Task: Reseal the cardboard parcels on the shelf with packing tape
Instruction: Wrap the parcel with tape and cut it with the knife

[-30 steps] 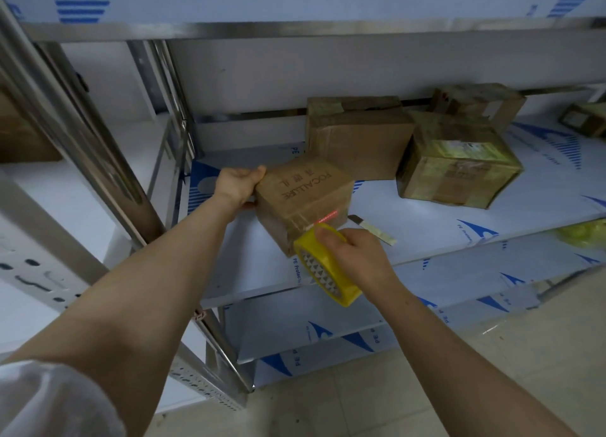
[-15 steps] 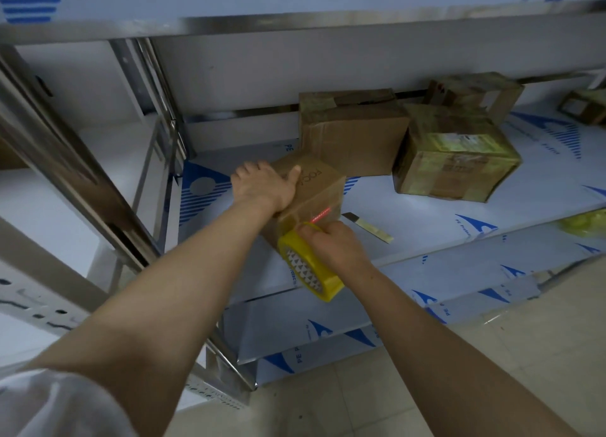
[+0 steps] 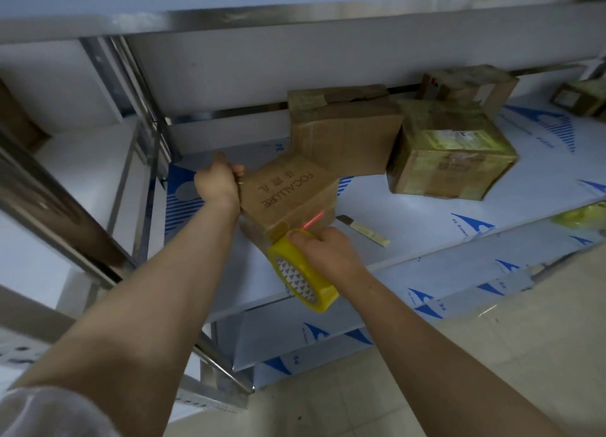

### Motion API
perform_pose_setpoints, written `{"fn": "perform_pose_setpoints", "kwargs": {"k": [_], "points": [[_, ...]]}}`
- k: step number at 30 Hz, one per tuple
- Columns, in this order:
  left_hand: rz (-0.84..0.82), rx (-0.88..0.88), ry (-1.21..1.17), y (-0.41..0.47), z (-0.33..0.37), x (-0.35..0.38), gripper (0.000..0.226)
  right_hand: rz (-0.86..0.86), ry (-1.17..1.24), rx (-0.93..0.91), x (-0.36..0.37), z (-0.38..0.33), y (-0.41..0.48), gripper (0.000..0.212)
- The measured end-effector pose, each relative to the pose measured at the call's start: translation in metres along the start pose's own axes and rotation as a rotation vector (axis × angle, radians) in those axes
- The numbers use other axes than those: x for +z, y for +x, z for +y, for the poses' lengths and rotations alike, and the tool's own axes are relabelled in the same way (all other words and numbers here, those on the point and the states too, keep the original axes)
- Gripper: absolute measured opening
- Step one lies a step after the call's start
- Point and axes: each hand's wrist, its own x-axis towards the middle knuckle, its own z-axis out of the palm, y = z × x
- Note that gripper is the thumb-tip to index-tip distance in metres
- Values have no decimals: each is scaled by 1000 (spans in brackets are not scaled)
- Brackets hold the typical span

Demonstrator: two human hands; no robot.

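Note:
A small brown cardboard parcel [image 3: 288,192] printed FOCALLURE is tilted up off the middle shelf [image 3: 410,226]. My left hand [image 3: 218,182] grips its far left edge. My right hand [image 3: 323,251] holds a yellow roll of packing tape [image 3: 301,274] against the parcel's near lower corner, where a strip of tape runs onto the box beside a red label. Behind it stand a larger brown parcel [image 3: 344,131] with a loose top flap and a parcel wrapped in yellowish tape [image 3: 451,154].
A utility knife [image 3: 362,230] lies on the shelf right of my right hand. Two more parcels [image 3: 469,84] [image 3: 580,95] sit at the back right. A steel upright [image 3: 144,105] stands left; another shelf hangs overhead, a lower shelf and tiled floor lie below.
My left hand slid from the top of the parcel back to its far left edge, uncovering the printed face. The parcel tipped a little. My right hand keeps the roll at the near corner.

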Motion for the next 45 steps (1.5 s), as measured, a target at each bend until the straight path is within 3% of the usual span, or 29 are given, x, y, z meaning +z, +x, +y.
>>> {"fn": "perform_pose_setpoints", "kwargs": {"k": [2, 5, 6, 9, 11, 15, 22, 24, 27, 30, 36, 38, 40, 42, 45], "points": [[32, 151, -17, -15, -13, -9, 34, -1, 1, -10, 1, -1, -1, 46], [-92, 352, 87, -35, -43, -18, 25, 15, -16, -17, 1, -2, -3, 45], [-134, 385, 136, -39, -47, -20, 32, 19, -13, -17, 1, -3, -3, 45], [-197, 262, 194, -46, -40, -17, 76, 15, 8, -12, 1, -3, -4, 43], [-222, 209, 191, -51, -37, -15, 88, 15, 11, -19, 3, -4, -5, 42], [-142, 358, 316, -62, -44, -11, 63, 28, 19, -13, 5, -4, -5, 41], [-151, 452, 359, -43, -43, -22, 54, 31, 18, -40, 5, -4, -6, 46], [-261, 367, 372, -38, -41, -23, 60, 25, 32, -40, 6, -4, -6, 44], [-403, 254, 387, -31, -38, -24, 97, 19, 68, -40, 8, -4, -6, 44], [-404, 146, 253, -26, -32, -25, 85, 2, 139, -22, 8, -4, -8, 48], [-371, 41, 217, -31, -22, -19, 66, -108, 337, -2, -10, -3, -31, 46], [-381, -40, 235, -36, -14, -19, 45, -145, 372, -30, -27, -13, -41, 27], [-439, -220, 218, -44, -3, -24, 15, -199, 411, -100, -45, -27, -51, 30], [-514, -412, 204, -45, 1, -30, 25, -299, 463, -188, -58, -45, -58, 25], [-548, -488, 253, -49, 3, -39, 42, -325, 457, -214, -58, -70, -56, 32]]}}
